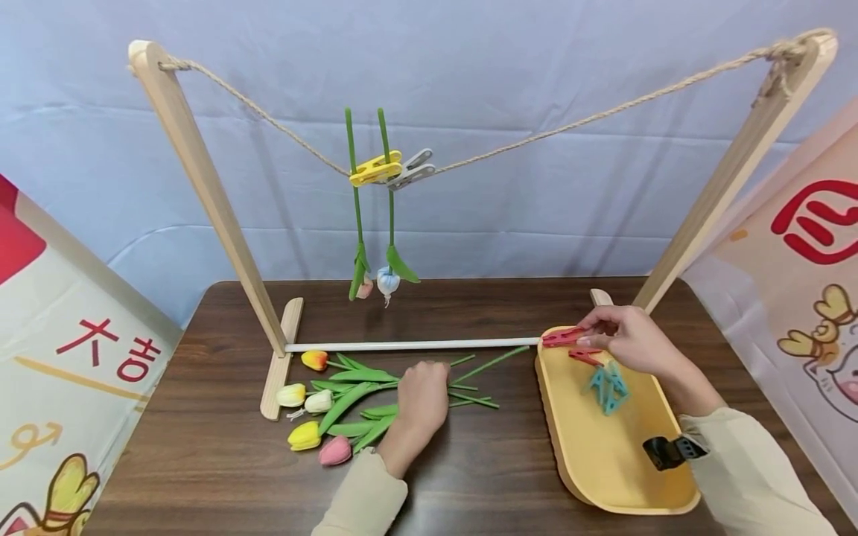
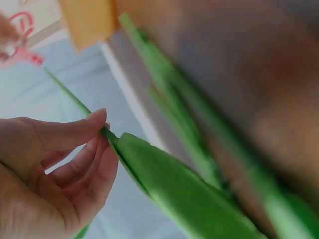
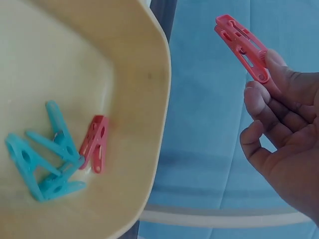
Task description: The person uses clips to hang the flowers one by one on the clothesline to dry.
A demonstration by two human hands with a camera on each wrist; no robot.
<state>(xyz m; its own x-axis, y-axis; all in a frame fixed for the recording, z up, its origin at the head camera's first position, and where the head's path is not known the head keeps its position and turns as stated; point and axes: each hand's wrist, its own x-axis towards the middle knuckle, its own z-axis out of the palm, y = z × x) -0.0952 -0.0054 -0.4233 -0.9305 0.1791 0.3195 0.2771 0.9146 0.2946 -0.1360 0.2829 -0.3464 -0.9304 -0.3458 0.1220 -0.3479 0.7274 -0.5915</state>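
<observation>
My left hand (image 1: 422, 398) is over artificial tulips on the table, pinching one green stem (image 2: 72, 92) between thumb and fingers just past its leaf. Its flower is hard to single out among the orange-yellow (image 1: 313, 360), white (image 1: 318, 402), yellow (image 1: 304, 436) and pink (image 1: 335, 451) heads. Above the far end of a yellow bin (image 1: 603, 465), my right hand (image 1: 633, 339) holds a red clothespin (image 3: 242, 47) by its handle end. Inside the bin lie another red clothespin (image 3: 94, 144) and several teal clothespins (image 3: 30, 162).
A twine rope (image 1: 590, 119) sags between two wooden posts (image 1: 208, 193). From it two tulips hang head down, a pale pink one (image 1: 364, 288) by a yellow clothespin (image 1: 377, 170) and a blue one (image 1: 388, 281) by a grey clothespin (image 1: 412, 171). A white rod (image 1: 415, 345) joins the posts low down.
</observation>
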